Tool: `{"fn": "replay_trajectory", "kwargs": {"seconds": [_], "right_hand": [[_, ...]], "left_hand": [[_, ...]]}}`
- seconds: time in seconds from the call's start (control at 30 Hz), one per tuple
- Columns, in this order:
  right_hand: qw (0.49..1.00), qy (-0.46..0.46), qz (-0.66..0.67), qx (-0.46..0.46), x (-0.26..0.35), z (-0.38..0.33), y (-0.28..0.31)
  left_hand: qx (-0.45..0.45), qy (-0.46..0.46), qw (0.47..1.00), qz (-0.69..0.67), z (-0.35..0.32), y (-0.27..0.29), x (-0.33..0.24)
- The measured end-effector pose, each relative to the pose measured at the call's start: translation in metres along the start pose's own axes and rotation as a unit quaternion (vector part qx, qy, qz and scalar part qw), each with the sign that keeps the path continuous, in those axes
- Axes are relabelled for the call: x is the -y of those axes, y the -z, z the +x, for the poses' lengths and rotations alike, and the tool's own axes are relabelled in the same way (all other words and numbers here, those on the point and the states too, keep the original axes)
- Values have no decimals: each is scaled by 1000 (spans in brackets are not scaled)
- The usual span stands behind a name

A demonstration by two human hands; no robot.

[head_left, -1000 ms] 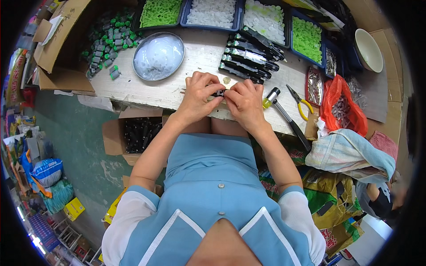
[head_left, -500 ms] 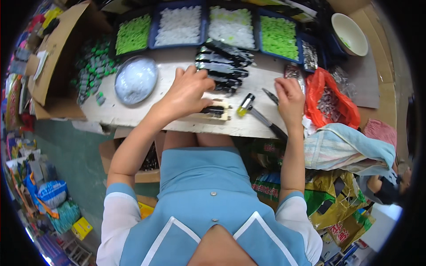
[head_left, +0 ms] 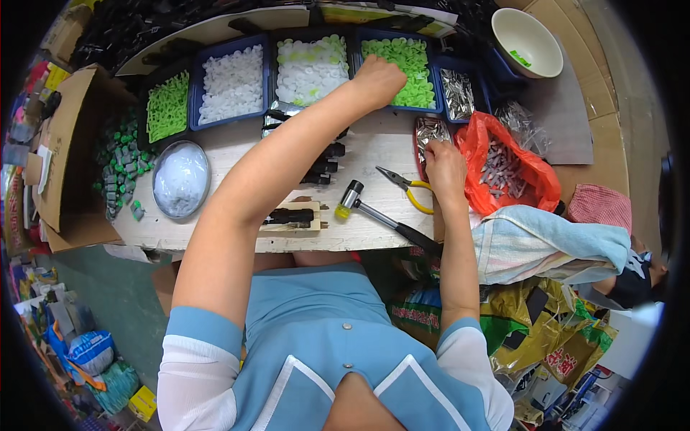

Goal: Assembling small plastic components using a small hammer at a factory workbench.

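My left hand reaches across the bench into a blue tray of small bright green plastic parts. Its fingers are curled down among them, and whatever they hold is hidden. At the small red tray of shiny metal pieces, my right hand has its fingers pinched together at the near edge; I cannot make out what is between them. A pale wooden jig at the bench's front carries a black part. Behind it lies a row of black parts, partly covered by my left forearm.
A hammer and yellow-handled pliers lie between my arms. More trays line the back, with a round dish at left. A red plastic bag, a cream bowl and a towel are at right.
My left hand has left the jig and gone far forward to the green parts. My right hand has shifted from over the pliers to the red tray. The whole view has turned slightly.
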State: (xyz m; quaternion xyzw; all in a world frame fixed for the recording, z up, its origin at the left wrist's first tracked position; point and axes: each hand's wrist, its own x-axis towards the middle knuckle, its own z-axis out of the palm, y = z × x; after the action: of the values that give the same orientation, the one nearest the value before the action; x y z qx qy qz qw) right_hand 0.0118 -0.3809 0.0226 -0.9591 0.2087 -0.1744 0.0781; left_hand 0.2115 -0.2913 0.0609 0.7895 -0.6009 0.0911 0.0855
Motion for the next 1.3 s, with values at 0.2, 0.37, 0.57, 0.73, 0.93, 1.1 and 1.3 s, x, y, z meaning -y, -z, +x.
{"fn": "replay_trajectory", "kwargs": {"seconds": [0.2, 0.37, 0.57, 0.73, 0.93, 1.1, 1.3], "right_hand": [[999, 6, 25, -19, -1, -1, 4], [993, -12, 101, -59, -4, -6, 12], [960, -2, 273, -55, 9, -10, 27], [844, -20, 519, 138, 91, -21, 57], [831, 91, 488, 251, 163, -32, 58], [780, 121, 555, 265, 177, -35, 56], [670, -2, 715, 200, 198, -52, 41]], "left_hand": [[-84, 90, 974, -191, 6, 4, 16], [-36, 255, 771, -582, -29, 57, -2], [-71, 240, 570, -782, -149, 69, -34], [-105, 276, 507, -809, -227, 66, -54], [-124, 292, 473, -822, -275, 66, -65], [-142, 292, 428, -843, -292, 68, -66], [-140, 285, 442, -839, -294, 66, -72]]}}
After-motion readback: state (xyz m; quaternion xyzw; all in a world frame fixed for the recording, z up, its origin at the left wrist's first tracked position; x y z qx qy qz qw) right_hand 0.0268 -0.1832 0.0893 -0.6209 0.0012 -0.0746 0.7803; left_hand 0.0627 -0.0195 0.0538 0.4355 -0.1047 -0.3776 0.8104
